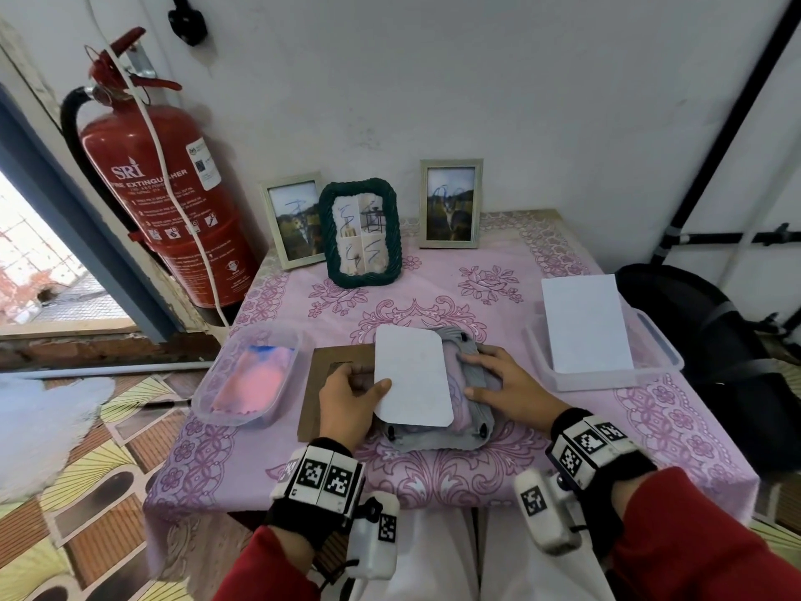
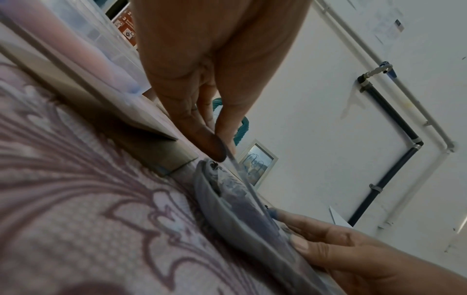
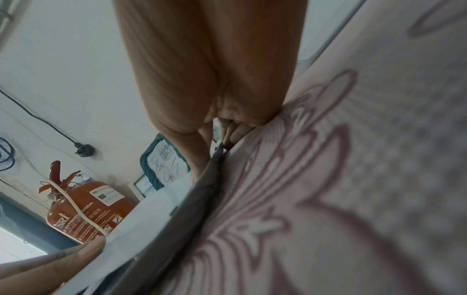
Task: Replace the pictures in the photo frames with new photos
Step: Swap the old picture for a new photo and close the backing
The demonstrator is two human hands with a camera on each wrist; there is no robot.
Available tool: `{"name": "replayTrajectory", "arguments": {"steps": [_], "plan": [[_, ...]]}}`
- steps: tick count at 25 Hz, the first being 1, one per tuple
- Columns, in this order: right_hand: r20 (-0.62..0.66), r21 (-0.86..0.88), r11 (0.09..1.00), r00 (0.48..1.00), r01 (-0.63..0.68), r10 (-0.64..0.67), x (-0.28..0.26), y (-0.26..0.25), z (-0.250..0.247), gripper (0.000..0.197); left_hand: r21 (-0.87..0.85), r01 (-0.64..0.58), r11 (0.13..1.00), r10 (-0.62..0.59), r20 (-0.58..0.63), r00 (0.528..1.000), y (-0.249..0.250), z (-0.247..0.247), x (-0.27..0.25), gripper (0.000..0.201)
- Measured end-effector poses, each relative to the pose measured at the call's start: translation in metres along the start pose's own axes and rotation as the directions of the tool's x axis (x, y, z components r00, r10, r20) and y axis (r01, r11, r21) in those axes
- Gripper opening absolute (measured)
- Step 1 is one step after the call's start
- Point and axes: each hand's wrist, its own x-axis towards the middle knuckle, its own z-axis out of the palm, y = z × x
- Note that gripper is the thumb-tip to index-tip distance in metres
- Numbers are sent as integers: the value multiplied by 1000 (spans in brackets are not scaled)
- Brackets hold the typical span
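Note:
A grey woven photo frame [image 1: 472, 431] lies face down on the pink tablecloth [image 1: 433, 479], near the front edge. Over its open back my left hand [image 1: 377, 390] pinches the left edge of a white photo [image 1: 411, 375] with rounded corners, thumb on top. The left wrist view shows thumb and finger squeezing the photo's thin edge [image 2: 242, 173] just above the frame [image 2: 240, 215]. My right hand [image 1: 490, 375] rests on the frame's right side, fingers spread. A brown backing board [image 1: 333, 362] lies to the left, partly under my left hand.
Two pale frames [image 1: 294, 219] [image 1: 450, 203] and a green woven frame [image 1: 362, 229] stand at the back by the wall. A clear tub [image 1: 249, 375] with pink prints sits left, another tub [image 1: 650, 366] with a white sheet right. A fire extinguisher [image 1: 164, 188] stands left of the table.

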Motion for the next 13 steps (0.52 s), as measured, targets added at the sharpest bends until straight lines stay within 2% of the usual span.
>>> {"name": "replayTrajectory", "arguments": {"steps": [5, 10, 13], "plan": [[-31, -3, 1000, 999, -18, 18, 1, -13, -2, 47, -79, -35, 996, 35, -8, 999, 2, 0, -1, 24], [-79, -215, 964, 981, 155, -175, -11, -34, -21, 43, -124, -54, 991, 55, 1, 999, 6, 7, 0, 31], [-121, -300, 941, 973, 155, -199, -24, -34, -51, 49, -165, -39, 986, 49, 60, 997, 13, 21, -2, 32]]}}
